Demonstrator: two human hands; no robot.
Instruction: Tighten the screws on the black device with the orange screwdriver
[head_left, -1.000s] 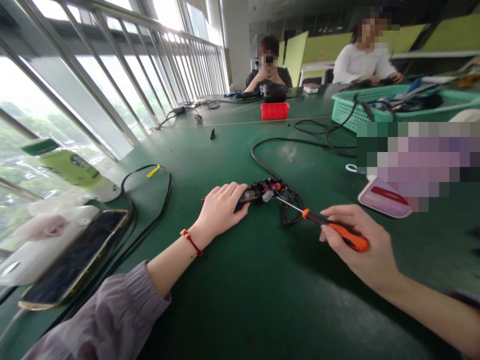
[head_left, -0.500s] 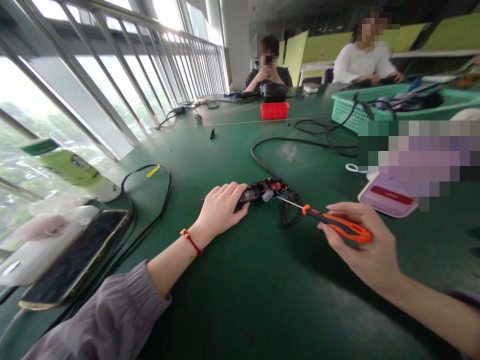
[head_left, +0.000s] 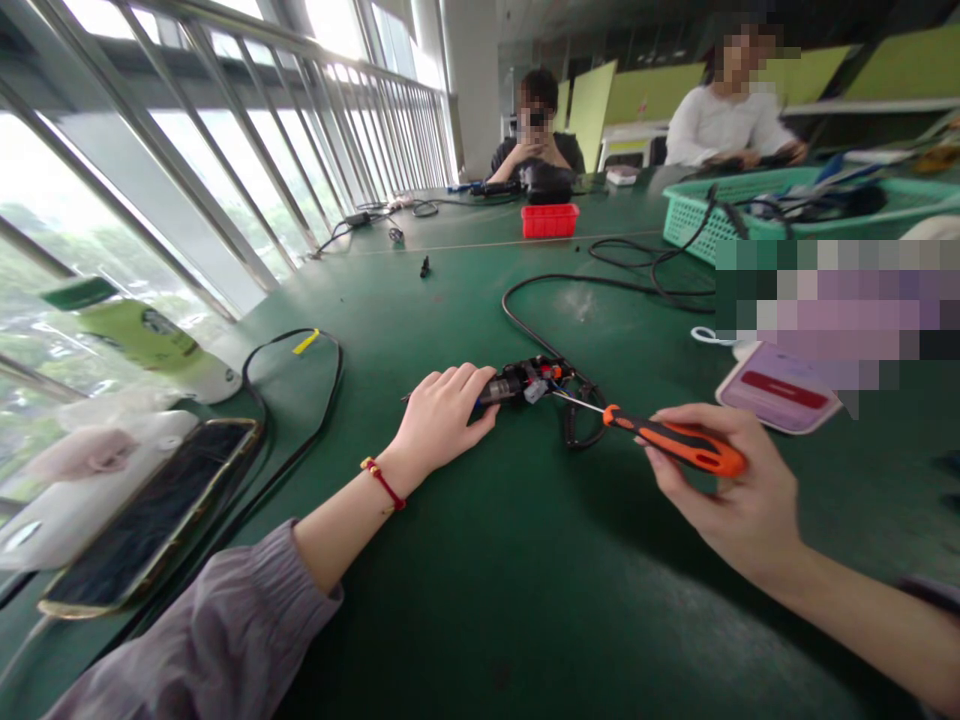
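My left hand (head_left: 446,415) is closed around an opened power tool (head_left: 517,382) lying on the green table. Its dark body shows bare inner parts, with red, blue and white wires and a grey block near the right end. A screwdriver (head_left: 679,443) with an orange and black handle is pinched between the thumb and fingers of my right hand (head_left: 739,495). The metal shaft points left, and its tip is among the wires; whether it touches a screw I cannot tell. A black handle piece (head_left: 581,425) with a cable lies by the tool's right end.
A phone (head_left: 150,515), a white device (head_left: 97,480) and a green-capped bottle (head_left: 150,340) are at left, beside a black cable (head_left: 330,400). Another phone (head_left: 780,390) lies at right. Farther back are a red basket (head_left: 550,221), a green basket (head_left: 686,215) and two people.
The screwdriver's handle has shifted and turned slightly in my right hand, its fingers adjusting around it. My left hand and the power tool stay in place.
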